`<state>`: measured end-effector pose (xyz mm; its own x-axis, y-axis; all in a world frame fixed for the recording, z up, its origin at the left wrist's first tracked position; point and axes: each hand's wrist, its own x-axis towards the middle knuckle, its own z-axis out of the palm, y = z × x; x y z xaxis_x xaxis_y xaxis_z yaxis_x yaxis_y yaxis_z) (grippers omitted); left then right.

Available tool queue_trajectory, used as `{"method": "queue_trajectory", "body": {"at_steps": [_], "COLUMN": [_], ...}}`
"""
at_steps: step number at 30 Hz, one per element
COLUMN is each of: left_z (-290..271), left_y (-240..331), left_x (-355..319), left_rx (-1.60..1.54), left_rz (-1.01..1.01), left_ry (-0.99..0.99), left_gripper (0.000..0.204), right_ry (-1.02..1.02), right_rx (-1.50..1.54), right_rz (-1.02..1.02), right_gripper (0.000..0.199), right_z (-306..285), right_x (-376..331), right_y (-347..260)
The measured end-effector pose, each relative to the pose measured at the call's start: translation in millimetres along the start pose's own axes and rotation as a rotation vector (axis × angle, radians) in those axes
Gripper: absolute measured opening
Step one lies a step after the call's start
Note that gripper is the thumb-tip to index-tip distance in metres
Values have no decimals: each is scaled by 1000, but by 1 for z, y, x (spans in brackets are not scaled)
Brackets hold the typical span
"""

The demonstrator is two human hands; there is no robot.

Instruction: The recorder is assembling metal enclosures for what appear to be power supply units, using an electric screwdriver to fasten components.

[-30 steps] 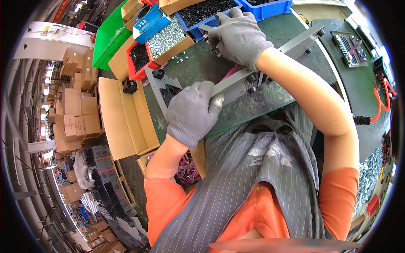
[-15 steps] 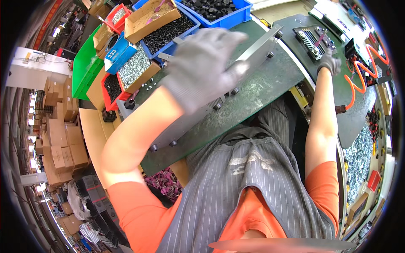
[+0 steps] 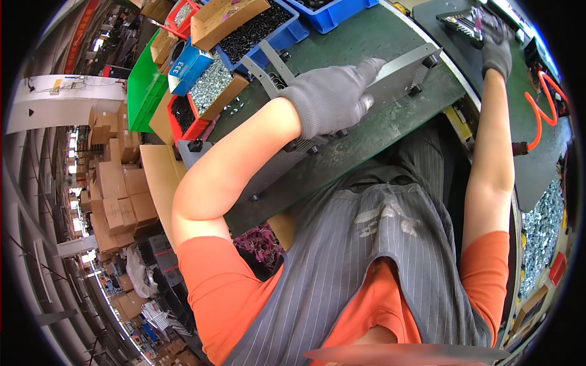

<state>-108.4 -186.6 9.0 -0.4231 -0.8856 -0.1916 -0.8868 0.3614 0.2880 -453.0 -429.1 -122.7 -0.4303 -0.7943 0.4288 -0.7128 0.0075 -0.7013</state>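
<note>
A long grey metal chassis [image 3: 400, 78] with black round feet lies slantwise on the dark green work mat. My gloved left hand [image 3: 332, 97] is closed over its upper edge, thumb on the near side; some of the fingers are hidden behind the metal. At the upper right, my gloved right hand [image 3: 497, 50] grips the near end of a small electronic unit [image 3: 459, 23], a slotted metal part with a circuit board. A bit of purple shows by those fingers.
Parts bins stand at the far left: a blue bin of black screws [image 3: 250, 39], a box of silver screws [image 3: 210, 85], and a red bin [image 3: 189, 125]. An orange coiled hose [image 3: 540, 113] hangs at the right. Purple pieces [image 3: 259, 244] lie below the mat's edge.
My left hand has come down onto the chassis edge. My right hand has reached farther away onto the electronic unit, which now sits farther off and tilted. The whole view has shifted slightly.
</note>
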Motion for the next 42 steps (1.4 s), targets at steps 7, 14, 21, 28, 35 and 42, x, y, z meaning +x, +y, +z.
{"method": "queue_trajectory", "body": {"at_steps": [7, 14, 21, 28, 35, 42], "left_z": [3, 5, 5, -7, -87, 4], "left_y": [-3, 1, -1, 7, -164, -318], "left_x": [-13, -12, -9, -15, -138, -242], "left_rx": [-58, -70, -84, -54, -4, -4], "left_rz": [13, 10, 53, 107, -377, -1037], "left_ry": [69, 101, 155, 338, 798, 265], "left_gripper": [43, 41, 31, 42, 28, 43], "right_ry": [-549, -794, -875, -495, -729, -1740], "right_rx": [45, 510, 999, 1295, 1104, 191], "right_rz": [-472, -508, -177, 70, 565, 470], "right_gripper": [46, 52, 41, 33, 42, 30], "right_z": [-75, -50, -35, -19, -66, -126], "right_x": [-35, -97, -109, -132, -189, -237], "right_y": [-115, -149, -141, -126, -37, 60]}}
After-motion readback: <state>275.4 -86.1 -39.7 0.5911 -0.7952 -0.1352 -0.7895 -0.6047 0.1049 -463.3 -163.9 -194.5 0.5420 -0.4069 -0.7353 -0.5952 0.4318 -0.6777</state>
